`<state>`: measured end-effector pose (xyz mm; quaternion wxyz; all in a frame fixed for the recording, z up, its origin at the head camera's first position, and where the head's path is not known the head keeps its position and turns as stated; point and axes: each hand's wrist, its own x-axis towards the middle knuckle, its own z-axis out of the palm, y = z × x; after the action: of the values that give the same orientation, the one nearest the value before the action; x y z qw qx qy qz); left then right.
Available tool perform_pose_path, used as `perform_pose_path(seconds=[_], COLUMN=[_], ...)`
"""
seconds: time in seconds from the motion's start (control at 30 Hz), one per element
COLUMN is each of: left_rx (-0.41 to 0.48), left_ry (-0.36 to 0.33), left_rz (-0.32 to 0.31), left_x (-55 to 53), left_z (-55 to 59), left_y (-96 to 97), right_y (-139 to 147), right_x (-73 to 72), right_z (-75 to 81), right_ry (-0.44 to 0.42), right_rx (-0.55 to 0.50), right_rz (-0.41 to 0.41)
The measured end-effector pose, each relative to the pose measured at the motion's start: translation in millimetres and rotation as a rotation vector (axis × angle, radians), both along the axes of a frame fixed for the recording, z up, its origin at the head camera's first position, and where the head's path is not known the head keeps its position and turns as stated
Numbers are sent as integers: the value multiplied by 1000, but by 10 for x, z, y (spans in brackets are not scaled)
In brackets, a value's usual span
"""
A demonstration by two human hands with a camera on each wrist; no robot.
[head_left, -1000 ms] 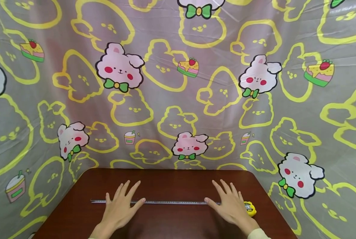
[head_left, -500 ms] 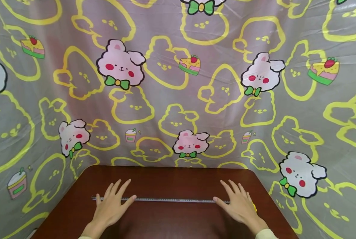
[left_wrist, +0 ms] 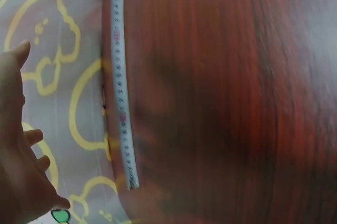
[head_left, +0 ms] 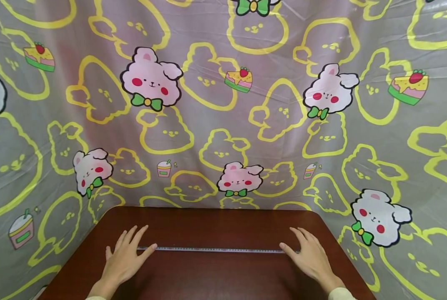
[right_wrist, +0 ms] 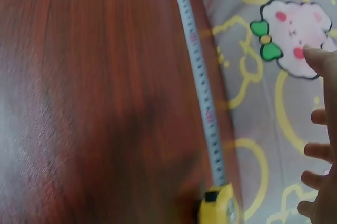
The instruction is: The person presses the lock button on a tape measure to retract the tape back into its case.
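A tape measure lies on the brown table, its marked blade (head_left: 216, 250) drawn out in a straight line from side to side. My left hand (head_left: 121, 261) hovers over the left part of the blade, fingers straight and spread. On the other side, my right hand (head_left: 311, 256) is held over the right part, also spread and holding nothing. The yellow tape measure case (right_wrist: 218, 205) shows at the blade's end in the right wrist view; in the head view my right hand hides it. The blade's free end (left_wrist: 132, 179) shows in the left wrist view.
The brown wooden table (head_left: 216, 275) has rounded far corners. A grey curtain (head_left: 208, 121) printed with yellow outlines and white rabbit faces hangs behind it and along both sides.
Both hands have moved apart, the left one to the left and the right one to the right. The tape measure stays on the table; its yellow case has become hidden in the head view.
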<state>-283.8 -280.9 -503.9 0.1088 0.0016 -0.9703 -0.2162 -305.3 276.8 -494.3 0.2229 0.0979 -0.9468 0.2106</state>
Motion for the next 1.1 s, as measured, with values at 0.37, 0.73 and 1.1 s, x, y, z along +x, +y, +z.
perform_pose_path(seconds=[0.37, 0.73, 1.1], left_rx=[106, 272, 458], left_ry=[-38, -43, -162], left_rz=[33, 58, 117], left_x=[-96, -174, -285], left_z=[-170, -426, -567], left_y=[-291, -623, -920], right_y=[276, 442, 553], right_x=[-57, -104, -182], right_z=[-235, -457, -691], right_ry=[-42, -148, -300], right_rx=[-42, -132, -286], right_rz=[-17, -37, -89])
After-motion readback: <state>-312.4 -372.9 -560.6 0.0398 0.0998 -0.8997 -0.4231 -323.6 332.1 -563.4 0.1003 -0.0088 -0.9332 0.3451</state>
